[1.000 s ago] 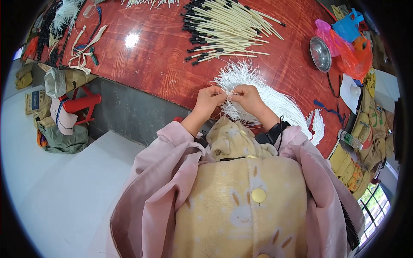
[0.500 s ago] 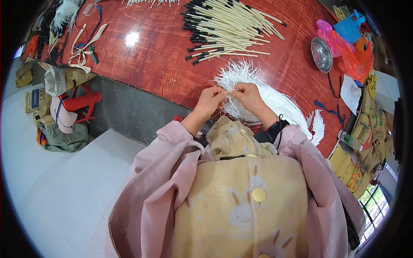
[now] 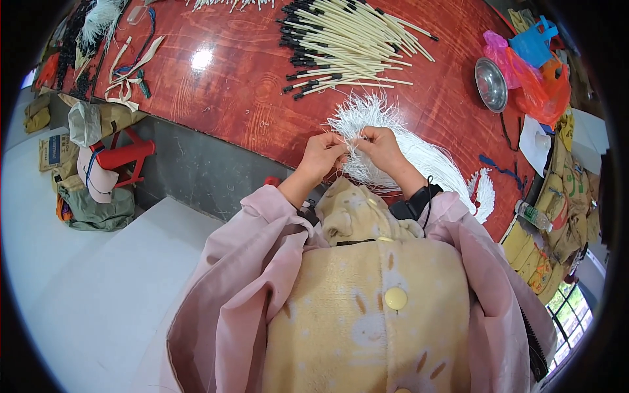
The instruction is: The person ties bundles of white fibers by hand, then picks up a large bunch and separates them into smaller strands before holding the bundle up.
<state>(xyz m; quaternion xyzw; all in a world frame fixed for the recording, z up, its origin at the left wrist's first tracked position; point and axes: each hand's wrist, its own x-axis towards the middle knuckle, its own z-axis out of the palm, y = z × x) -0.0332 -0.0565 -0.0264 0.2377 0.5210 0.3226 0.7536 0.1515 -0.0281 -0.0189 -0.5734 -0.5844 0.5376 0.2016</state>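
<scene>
Left hand (image 3: 321, 156) and right hand (image 3: 381, 149) close together, each pinching at frayed end of white strands (image 3: 424, 154), near edge of red desk (image 3: 229, 98). Little changed over last second: same spot, slight finger shifts at most; suggests fine work in one place. Exactly what is pinched too small to tell; some strands hidden behind right hand. Farther out: pale sticks (image 3: 354, 51), black-ended, pile cut off at top. Right: metal bowl (image 3: 491, 85) beside plastic bags (image 3: 541, 88).
</scene>
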